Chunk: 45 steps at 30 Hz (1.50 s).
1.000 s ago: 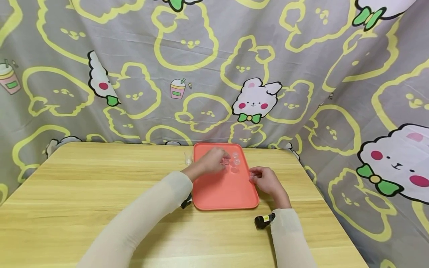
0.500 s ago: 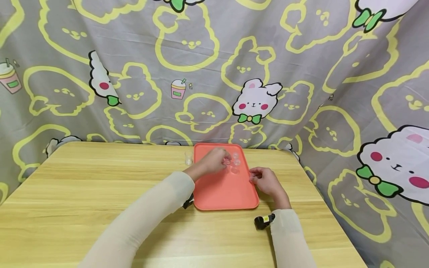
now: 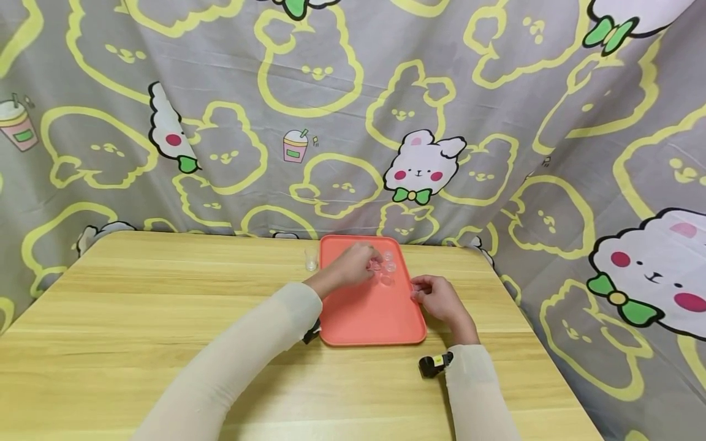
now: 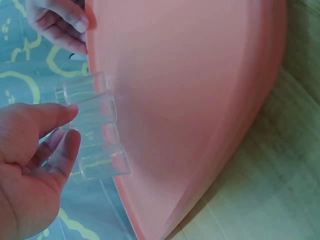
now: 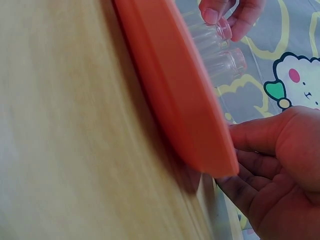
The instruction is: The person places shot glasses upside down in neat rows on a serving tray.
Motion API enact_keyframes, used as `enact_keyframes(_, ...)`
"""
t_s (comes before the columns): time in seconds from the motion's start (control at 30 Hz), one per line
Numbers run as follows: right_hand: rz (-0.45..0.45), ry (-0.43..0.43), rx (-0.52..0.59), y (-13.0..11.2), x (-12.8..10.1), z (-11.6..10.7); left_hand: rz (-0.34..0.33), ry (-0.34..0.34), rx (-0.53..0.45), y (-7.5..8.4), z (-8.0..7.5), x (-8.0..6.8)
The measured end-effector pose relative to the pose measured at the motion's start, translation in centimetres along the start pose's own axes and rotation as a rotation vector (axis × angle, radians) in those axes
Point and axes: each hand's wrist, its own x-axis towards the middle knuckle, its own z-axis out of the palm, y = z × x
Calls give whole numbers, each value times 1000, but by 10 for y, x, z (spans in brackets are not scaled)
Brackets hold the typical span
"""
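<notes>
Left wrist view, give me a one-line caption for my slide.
Left hand fingers touch small clear cups standing on a coral tray.

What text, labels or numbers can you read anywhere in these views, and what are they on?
None: no readable word, number or brand shows in any view.
The small clear cups, the orange tray and the wooden table are bare.
The curtain has only cartoon bunnies and drink cups; the green patch on the printed drink cup is too small to read.
The yellow mark on the wrist camera is too small to read.
</notes>
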Motion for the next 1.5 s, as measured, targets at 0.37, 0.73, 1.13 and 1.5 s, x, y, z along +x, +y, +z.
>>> enact_keyframes(0.37,-4,7,-5,-2,-2,-1,-35,-16,-37,4,-8,-3)
enact_keyframes(0.73,-3,6,-11,-1,-1,0,-33,16,-48,-10,-34,-12)
enact_keyframes(1.13,-2,7,-30,-1,-2,1,-99,25,-73,-37,-58,-33)
enact_keyframes(1.5,-18,10,-30,-1,-1,0,-157,47,-67,-62,-65,-51)
